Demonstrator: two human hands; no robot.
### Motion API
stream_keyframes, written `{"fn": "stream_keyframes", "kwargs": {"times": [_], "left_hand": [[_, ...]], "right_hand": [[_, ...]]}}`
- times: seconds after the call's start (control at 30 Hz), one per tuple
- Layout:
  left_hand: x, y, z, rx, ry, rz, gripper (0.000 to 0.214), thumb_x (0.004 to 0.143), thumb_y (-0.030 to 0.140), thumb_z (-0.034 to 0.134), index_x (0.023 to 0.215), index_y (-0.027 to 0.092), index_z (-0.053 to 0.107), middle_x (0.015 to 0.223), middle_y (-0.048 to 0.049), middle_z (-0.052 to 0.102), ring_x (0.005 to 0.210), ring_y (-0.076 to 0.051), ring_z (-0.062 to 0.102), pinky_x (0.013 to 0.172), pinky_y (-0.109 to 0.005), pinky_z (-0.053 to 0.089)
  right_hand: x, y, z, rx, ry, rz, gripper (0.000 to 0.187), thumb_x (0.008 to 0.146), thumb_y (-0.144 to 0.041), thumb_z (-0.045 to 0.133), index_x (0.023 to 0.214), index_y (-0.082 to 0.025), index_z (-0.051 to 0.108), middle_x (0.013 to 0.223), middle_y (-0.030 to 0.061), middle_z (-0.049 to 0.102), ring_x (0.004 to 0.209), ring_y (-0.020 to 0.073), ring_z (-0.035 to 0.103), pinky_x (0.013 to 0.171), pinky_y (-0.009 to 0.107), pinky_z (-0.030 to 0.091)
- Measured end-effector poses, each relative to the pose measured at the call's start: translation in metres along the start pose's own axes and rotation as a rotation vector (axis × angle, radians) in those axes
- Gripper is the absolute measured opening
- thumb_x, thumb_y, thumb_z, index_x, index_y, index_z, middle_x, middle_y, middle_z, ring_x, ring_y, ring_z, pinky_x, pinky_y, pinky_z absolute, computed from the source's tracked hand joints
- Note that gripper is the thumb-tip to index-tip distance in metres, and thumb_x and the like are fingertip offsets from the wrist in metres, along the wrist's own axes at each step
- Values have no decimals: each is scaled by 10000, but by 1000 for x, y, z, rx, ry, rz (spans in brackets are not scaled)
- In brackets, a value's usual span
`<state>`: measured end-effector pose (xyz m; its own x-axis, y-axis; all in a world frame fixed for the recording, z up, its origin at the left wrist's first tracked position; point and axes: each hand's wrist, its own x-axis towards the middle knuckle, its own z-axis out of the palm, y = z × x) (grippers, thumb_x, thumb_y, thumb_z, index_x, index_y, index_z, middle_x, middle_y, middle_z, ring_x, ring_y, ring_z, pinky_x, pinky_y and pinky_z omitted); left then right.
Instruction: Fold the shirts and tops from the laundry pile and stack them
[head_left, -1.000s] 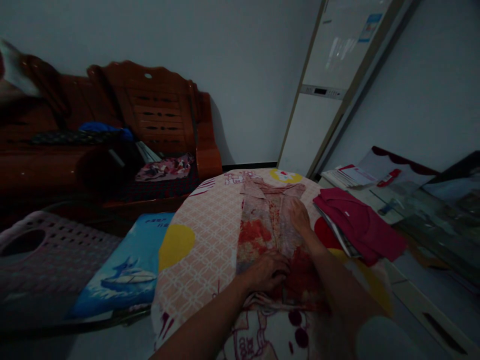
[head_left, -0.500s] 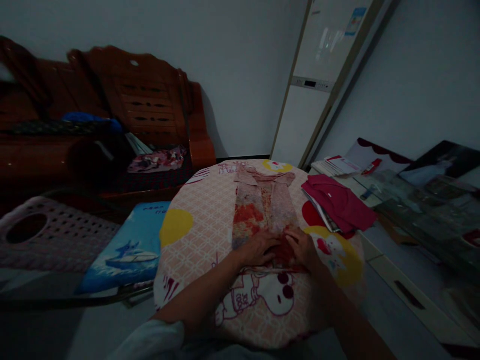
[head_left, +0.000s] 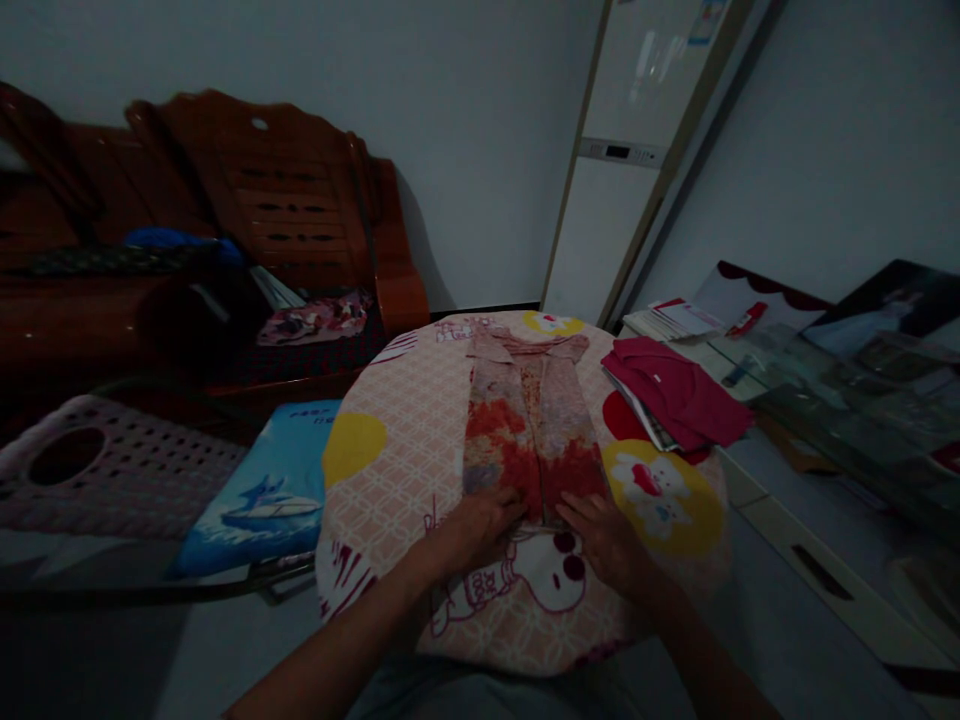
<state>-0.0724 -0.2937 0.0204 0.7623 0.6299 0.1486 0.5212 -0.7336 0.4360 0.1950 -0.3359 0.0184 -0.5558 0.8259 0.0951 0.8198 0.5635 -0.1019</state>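
Observation:
A garment (head_left: 529, 420) with a grey-pink, red and tan pattern lies flat on the round table, its sides folded inward into a long strip. The collar end points away from me. My left hand (head_left: 480, 525) rests on the left of its near end, fingers lying over the cloth. On the right of that same end is my right hand (head_left: 604, 535), its fingers stretched out and touching the fabric. Neither thumb shows clearly.
A patterned cloth (head_left: 409, 430) covers the table. Folded clothes, a magenta one (head_left: 679, 390) on top, lie at the right edge. Left are a blue bag-like item (head_left: 266, 500), a woven chair (head_left: 142, 485) and a wooden sofa (head_left: 292, 200). A glass-topped cabinet (head_left: 780, 530) stands right.
Both hands have drawn back toward me from the lower middle of the garment and moved apart, uncovering its red patches. The garment's near end now lies flatter.

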Motion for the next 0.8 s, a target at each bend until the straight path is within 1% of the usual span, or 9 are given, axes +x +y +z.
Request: {"fn": "stream_keyframes", "kwargs": {"times": [0.07, 0.13, 0.27, 0.37, 0.43, 0.5, 0.6, 0.67, 0.8], "left_hand": [[-3, 0, 4, 68, 11, -9, 392, 874, 122, 518, 1245, 226, 585, 1169, -91, 615, 1090, -243, 564, 940, -349, 446], [-5, -1, 8, 114, 36, -22, 427, 885, 97, 487, 1284, 228, 566, 1199, -91, 618, 1104, -247, 560, 952, -370, 440], [-11, -10, 11, 110, 100, -40, 362, 881, 107, 501, 1203, 211, 628, 1170, -91, 650, 1039, -237, 589, 905, -363, 466], [-17, -17, 5, 83, 111, -44, 320, 858, 118, 529, 1137, 201, 661, 1131, -85, 670, 990, -226, 607, 877, -348, 479], [-21, -19, -3, 45, 103, -24, 291, 867, 143, 530, 1116, 207, 666, 1132, -78, 672, 1002, -219, 612, 893, -342, 479], [-24, -18, -13, -3, 92, -8, 263, 895, 207, 532, 1126, 215, 658, 1128, -72, 673, 1020, -215, 614, 905, -337, 482], [-27, -16, -23, -50, 92, -46, 263, 920, 298, 543, 1148, 213, 642, 1098, -66, 682, 1018, -214, 621, 897, -334, 493], [-27, -16, -23, -52, 97, -80, 231, 926, 279, 537, 1115, 215, 655, 1075, -58, 687, 1003, -207, 624, 889, -327, 495], [-24, -19, -14, -58, 116, -100, 196, 947, 240, 508, 1023, 214, 687, 1029, -53, 691, 959, -183, 630, 870, -298, 493]], "right_hand": [[0, 3, 6, -30, 39, 9, 622, 744, -69, 468, 1347, -171, 585, 1393, 121, 571, 1069, 279, 545, 928, 456, 454], [0, 6, 13, -46, 94, 9, 586, 777, -53, 445, 1326, -182, 606, 1355, 117, 602, 1036, 264, 556, 905, 433, 463], [-2, 16, 20, -51, 221, 21, 527, 839, -44, 410, 1284, -211, 639, 1235, 96, 680, 961, 229, 588, 872, 389, 482], [-3, 24, 17, -36, 295, 20, 457, 840, -52, 431, 1172, -214, 700, 1093, 92, 727, 939, 225, 614, 864, 384, 495], [-4, 27, 13, 5, 279, -1, 393, 832, -80, 483, 1123, -211, 713, 1064, 96, 727, 945, 228, 628, 862, 390, 507], [-4, 27, 8, 66, 247, -5, 311, 841, -150, 558, 1108, -212, 705, 1090, 99, 715, 974, 237, 637, 872, 406, 515], [-4, 23, 3, 147, 252, 24, 220, 865, -258, 628, 1070, -213, 695, 1082, 102, 711, 968, 241, 648, 859, 411, 529], [-3, 19, 2, 154, 267, 35, 186, 877, -269, 629, 1041, -211, 695, 1057, 103, 714, 935, 240, 652, 835, 406, 537], [-2, 14, 5, 106, 276, 46, 173, 889, -227, 598, 1027, -207, 700, 1062, 107, 709, 926, 247, 641, 829, 413, 533]]}}
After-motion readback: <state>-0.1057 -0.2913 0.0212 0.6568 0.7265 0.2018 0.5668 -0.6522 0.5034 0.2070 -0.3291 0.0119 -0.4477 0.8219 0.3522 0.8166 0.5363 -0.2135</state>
